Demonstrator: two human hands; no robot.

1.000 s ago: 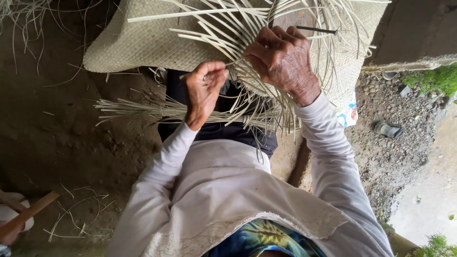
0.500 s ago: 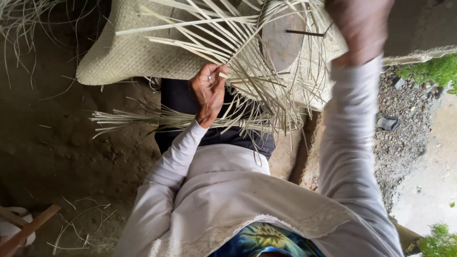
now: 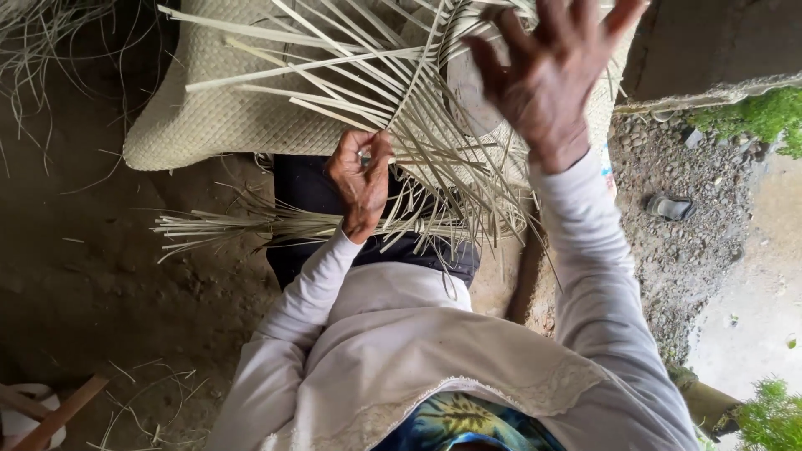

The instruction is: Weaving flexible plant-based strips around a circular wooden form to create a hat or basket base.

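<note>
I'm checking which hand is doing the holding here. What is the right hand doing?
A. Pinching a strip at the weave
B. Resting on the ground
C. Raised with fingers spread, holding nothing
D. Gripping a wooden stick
C: the right hand is lifted above the loose pale strips with fingers splayed and empty, while the left hand pinches at the weave.

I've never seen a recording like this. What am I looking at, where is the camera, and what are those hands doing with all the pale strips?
No machine here: a person wears a camera on the head, so the single view looks down over their white top and long sleeves. The left hand pinches pale flat strips at the edge of a half-woven mat that lies over the lap and the earth floor. The right hand is raised above the strips, fingers spread, holding nothing. A loose bundle of strips lies across the dark skirt. To the right are gravel and a sandal.
</note>
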